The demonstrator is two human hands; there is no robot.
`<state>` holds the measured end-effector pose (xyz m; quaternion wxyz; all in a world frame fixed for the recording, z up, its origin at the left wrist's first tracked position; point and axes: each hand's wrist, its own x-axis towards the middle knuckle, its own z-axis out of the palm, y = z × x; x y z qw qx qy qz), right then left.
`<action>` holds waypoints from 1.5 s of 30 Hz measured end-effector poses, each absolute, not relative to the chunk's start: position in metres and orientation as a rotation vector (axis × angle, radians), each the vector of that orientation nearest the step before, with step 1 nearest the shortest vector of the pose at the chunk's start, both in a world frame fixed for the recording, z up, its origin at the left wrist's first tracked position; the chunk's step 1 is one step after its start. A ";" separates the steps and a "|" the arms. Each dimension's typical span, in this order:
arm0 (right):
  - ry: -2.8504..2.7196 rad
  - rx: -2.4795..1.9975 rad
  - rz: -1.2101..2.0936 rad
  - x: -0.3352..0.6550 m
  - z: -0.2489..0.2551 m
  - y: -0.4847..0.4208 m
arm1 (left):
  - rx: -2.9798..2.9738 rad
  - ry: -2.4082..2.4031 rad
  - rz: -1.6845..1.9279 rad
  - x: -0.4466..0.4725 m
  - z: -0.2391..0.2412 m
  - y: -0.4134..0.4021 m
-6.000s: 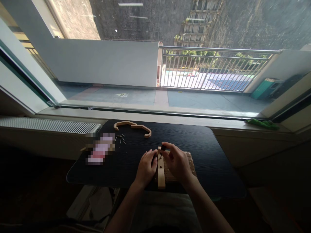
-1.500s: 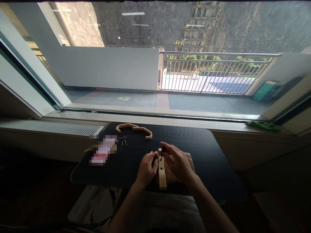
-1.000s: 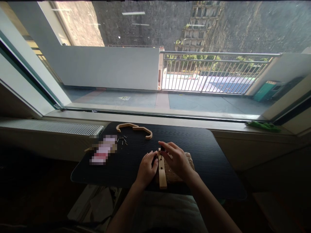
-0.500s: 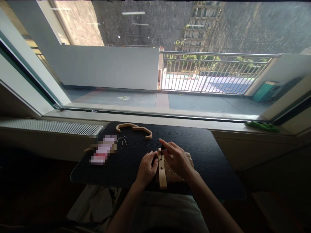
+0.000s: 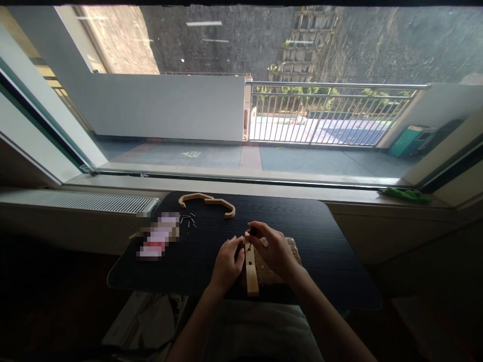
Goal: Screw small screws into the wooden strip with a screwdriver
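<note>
A pale wooden strip (image 5: 251,281) with dark holes along it lies lengthwise toward me, on the left part of a rough brown block (image 5: 289,251). My left hand (image 5: 228,259) presses against the strip's left side near its far end, fingers bent and thumb alongside. In my right hand (image 5: 273,246), thumb and fingers close around the black handle of a small screwdriver (image 5: 253,232). It stands over the strip's far part, above a hole; its tip is too small to make out clearly.
Two curved wooden pieces (image 5: 220,201) lie at the back of the black table (image 5: 320,226). Several screws (image 5: 191,220) are scattered left of centre, beside a blurred pink packet (image 5: 156,236). Behind stand a window sill (image 5: 264,189) with a green cloth (image 5: 405,195) and a radiator (image 5: 79,200).
My right fingers, stretched out over the handle before, are now curled around it, showing its black top. My left hand and the strip keep their places; the view shifts slightly.
</note>
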<state>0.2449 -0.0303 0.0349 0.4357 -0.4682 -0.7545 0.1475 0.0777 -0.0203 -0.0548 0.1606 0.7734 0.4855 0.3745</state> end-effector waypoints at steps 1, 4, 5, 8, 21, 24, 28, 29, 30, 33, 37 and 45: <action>-1.882 -1.160 0.368 0.245 0.034 -0.031 | 2.208 1.385 1.071 0.078 -0.055 -0.020; -1.925 -1.151 0.319 0.245 0.033 -0.031 | 2.206 1.389 1.070 0.078 -0.055 -0.021; -1.941 -1.153 0.303 0.245 0.034 -0.032 | 2.207 1.390 1.070 0.078 -0.055 -0.021; -1.986 -1.151 0.274 0.246 0.034 -0.032 | 2.213 1.390 1.062 0.077 -0.054 -0.021; -2.028 -1.117 0.284 0.246 0.038 -0.036 | 2.194 1.385 1.055 0.077 -0.053 -0.021; -2.004 -1.125 0.300 0.246 0.036 -0.035 | 2.202 1.389 1.040 0.077 -0.053 -0.021; -1.996 -1.134 0.322 0.247 0.034 -0.034 | 2.211 1.395 1.025 0.077 -0.052 -0.021; -1.995 -1.133 0.326 0.247 0.034 -0.034 | 2.212 1.392 1.027 0.077 -0.052 -0.021; -1.993 -1.134 0.331 0.247 0.034 -0.034 | 2.212 1.389 1.031 0.077 -0.052 -0.021; -1.980 -1.134 0.340 0.247 0.034 -0.034 | 2.207 1.383 1.041 0.077 -0.052 -0.022; -1.976 -1.147 0.351 0.248 0.034 -0.035 | 2.192 1.381 1.050 0.077 -0.052 -0.021; -2.004 -1.186 0.308 0.250 0.038 -0.035 | 2.194 1.394 1.044 0.078 -0.055 -0.021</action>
